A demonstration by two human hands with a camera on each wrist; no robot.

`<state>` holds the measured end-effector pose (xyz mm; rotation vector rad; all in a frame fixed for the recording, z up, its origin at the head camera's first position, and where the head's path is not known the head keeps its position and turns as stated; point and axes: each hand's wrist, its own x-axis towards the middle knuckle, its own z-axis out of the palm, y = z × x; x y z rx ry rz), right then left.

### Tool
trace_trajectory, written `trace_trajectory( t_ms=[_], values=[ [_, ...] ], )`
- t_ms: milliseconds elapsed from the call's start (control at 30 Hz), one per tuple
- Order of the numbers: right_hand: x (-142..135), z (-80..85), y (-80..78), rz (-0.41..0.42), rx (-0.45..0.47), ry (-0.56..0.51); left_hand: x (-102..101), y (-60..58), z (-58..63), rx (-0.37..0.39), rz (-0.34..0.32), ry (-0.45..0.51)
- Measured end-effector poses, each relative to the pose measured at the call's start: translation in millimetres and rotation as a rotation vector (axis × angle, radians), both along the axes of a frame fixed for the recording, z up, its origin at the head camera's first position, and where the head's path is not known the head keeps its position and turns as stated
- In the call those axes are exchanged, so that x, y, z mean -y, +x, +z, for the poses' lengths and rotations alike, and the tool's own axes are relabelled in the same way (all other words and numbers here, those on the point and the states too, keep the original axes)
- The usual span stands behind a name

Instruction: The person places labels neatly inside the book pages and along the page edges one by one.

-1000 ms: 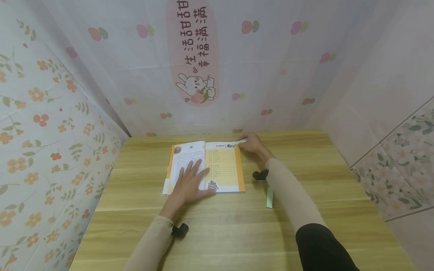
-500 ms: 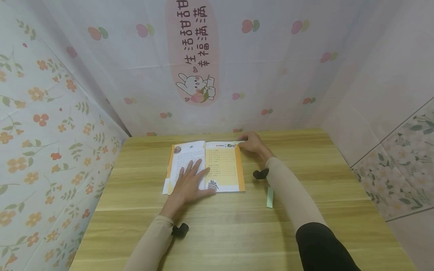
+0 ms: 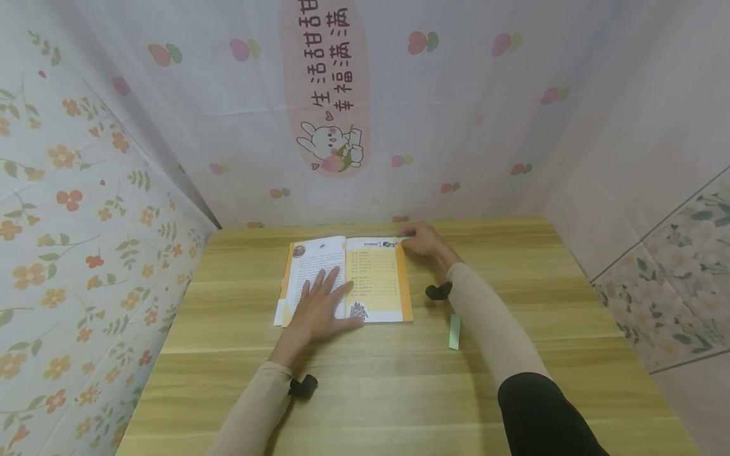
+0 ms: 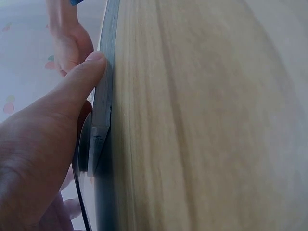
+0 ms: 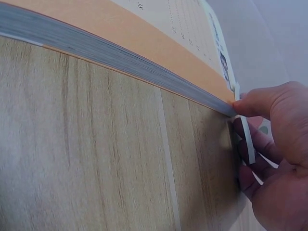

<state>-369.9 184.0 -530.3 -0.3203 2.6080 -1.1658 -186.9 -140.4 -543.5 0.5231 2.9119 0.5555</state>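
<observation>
An open book lies on the wooden table, its right page yellow with an orange border. Across the lower middle of both pages rests my left hand, fingers spread. In the left wrist view its thumb lies along the book's near edge. At the book's far right corner, my right hand pinches a narrow pale green strip, which looks like paper. The right wrist view shows the thumb at the page corner and the strip running down between thumb and fingers. Part of the strip is hidden by the hand.
A second pale green strip lies on the table beside the right forearm. Behind the table's far edge hangs a printed curtain. A floral cloth hangs at the left.
The strip's free end, which stuck up past the right hand's fingers, is now lower and mostly covered by them. The left hand and the book have stayed in place.
</observation>
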Motion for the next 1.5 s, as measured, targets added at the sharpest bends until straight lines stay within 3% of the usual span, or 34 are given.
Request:
trace_trajectory(
  t_ms=[367, 667, 1233, 1333, 1400, 1500],
  values=[
    [0.8, -0.1, -0.9, -0.011, 0.009, 0.003, 1.2, -0.6, -1.1, 0.000, 0.002, -0.004],
    [7.3, -4.8, 0.2, -0.040, -0.104, -0.019, 2.0, -1.4, -1.9, -0.004, -0.006, -0.013],
    [19.0, -8.7, 4.3, -0.116, -0.186, -0.003, 2.5, -1.0, -1.9, -0.003, -0.009, -0.004],
    [19.2, -8.9, 3.9, -0.102, -0.214, 0.017, 2.5, -0.8, -1.9, -0.002, -0.008, -0.006],
    [13.7, -23.0, -8.3, -0.056, -0.279, 0.011, 2.5, -0.9, -2.0, -0.001, -0.009, -0.009],
    [12.1, -21.9, -8.8, 0.011, -0.353, 0.042, 2.2, -1.1, -1.9, 0.000, -0.007, -0.013]
  ],
)
